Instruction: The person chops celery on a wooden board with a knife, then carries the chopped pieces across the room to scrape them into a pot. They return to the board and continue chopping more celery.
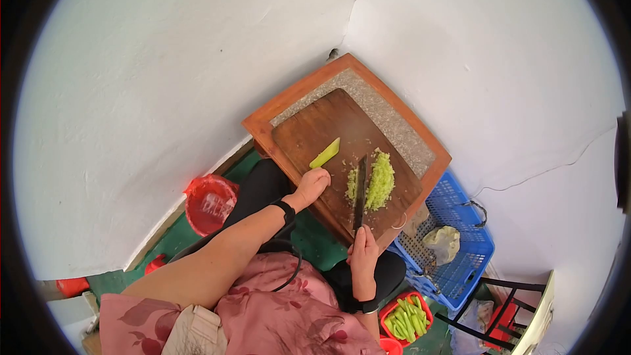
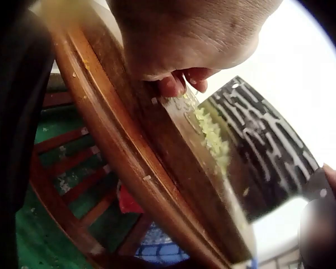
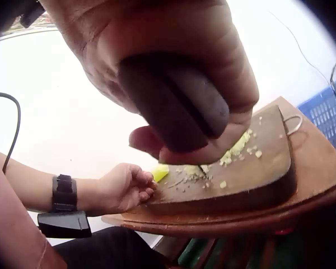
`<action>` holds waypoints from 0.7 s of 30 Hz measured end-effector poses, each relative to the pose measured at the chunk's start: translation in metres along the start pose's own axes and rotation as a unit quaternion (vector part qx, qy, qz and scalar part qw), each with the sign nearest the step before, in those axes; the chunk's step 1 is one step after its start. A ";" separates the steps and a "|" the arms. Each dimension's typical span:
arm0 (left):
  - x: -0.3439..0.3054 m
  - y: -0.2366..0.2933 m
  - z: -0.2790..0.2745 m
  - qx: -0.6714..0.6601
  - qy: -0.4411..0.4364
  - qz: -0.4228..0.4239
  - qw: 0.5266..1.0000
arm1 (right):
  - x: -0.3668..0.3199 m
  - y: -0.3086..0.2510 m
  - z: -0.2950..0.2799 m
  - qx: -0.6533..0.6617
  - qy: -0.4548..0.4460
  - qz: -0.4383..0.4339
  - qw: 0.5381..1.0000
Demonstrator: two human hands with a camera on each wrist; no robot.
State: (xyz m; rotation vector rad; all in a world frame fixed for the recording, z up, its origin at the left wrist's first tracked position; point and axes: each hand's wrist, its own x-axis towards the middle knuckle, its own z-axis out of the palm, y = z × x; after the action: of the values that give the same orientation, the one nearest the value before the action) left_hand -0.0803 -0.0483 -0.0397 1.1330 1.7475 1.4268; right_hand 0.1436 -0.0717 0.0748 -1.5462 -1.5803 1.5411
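Observation:
My right hand grips the handle of a dark cleaver, its blade standing among chopped green pieces on the wooden board. In the right wrist view the handle fills the palm of my right hand. My left hand rests at the board's near left edge, fingers loosely curled, with nothing visible in them. A longer green piece lies just beyond its fingers; whether they touch is unclear. Perforated slots mark the blade in the left wrist view.
The board lies on a wood-framed table in a wall corner. A blue crate with a plastic bag stands right of it. A red bucket is at the left; a red basket of green pieces sits low on the right.

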 end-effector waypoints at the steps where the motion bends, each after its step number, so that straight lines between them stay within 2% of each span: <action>1: 0.000 0.000 0.000 0.002 -0.005 0.010 1.000 | -0.001 0.001 0.000 -0.004 0.004 -0.012 1.000; 3: -0.001 0.000 0.003 -0.008 -0.002 0.001 1.000 | 0.001 0.005 0.000 -0.014 0.015 -0.038 0.999; 6: -0.001 0.004 0.004 -0.010 0.001 -0.006 1.000 | 0.007 0.013 0.000 -0.014 0.023 -0.003 1.000; 12: -0.001 0.003 0.002 -0.013 -0.005 -0.010 1.000 | 0.005 0.013 0.000 0.003 0.009 -0.022 1.000; 15: 0.001 0.002 0.002 -0.001 -0.002 -0.001 1.000 | 0.005 0.007 0.001 -0.012 0.011 0.007 1.000; 21: -0.003 0.005 0.002 0.003 0.000 -0.013 1.000 | 0.005 0.008 0.008 -0.010 -0.003 0.006 1.000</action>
State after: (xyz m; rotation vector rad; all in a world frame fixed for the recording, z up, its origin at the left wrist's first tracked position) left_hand -0.0764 -0.0495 -0.0352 1.1102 1.7605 1.4074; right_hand 0.1385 -0.0726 0.0643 -1.5660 -1.5983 1.5418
